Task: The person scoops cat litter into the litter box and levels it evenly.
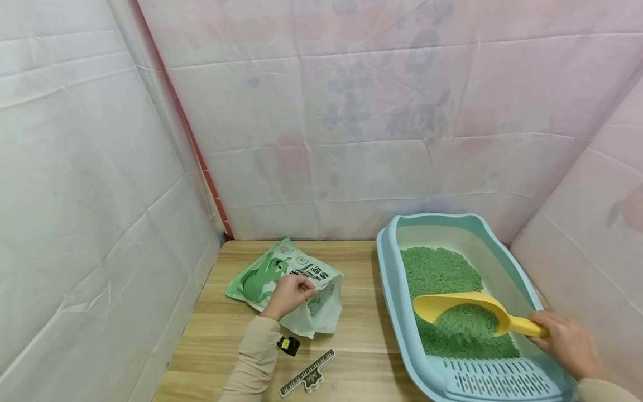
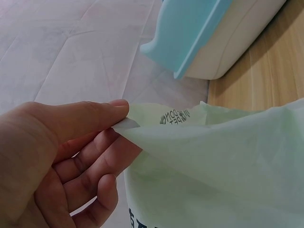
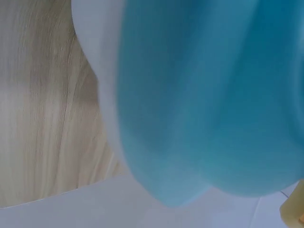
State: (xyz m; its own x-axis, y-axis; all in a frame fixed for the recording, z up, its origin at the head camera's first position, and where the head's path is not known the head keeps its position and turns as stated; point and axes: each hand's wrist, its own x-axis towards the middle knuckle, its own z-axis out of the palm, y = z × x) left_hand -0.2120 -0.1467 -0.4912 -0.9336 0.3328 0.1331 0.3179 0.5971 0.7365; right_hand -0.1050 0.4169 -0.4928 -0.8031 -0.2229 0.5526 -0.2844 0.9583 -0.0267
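Note:
My left hand point(image 1: 290, 294) pinches the rim of a green and white litter bag point(image 1: 261, 277) between thumb and fingers. The bag lies on its side with its mouth toward the front right, and green pellets show inside. In the left wrist view, the bag's thin edge point(image 2: 124, 124) sits under my thumb. My right hand point(image 1: 570, 341) grips the handle of a yellow scoop point(image 1: 454, 300). Green pellets slide over the scoop's lower side, blurred, above the litter box point(image 1: 394, 312). Inside the box spreads a layer of green litter point(image 1: 439, 271).
A black clip with a yellow label point(image 1: 288, 345) and a piano-key ruler clip point(image 1: 307, 373) lie in front of the bag on the wooden table point(image 1: 359, 335). The box's front has a slotted ledge point(image 1: 497, 378). White sheeting point(image 1: 351, 167) walls the table at the back and sides.

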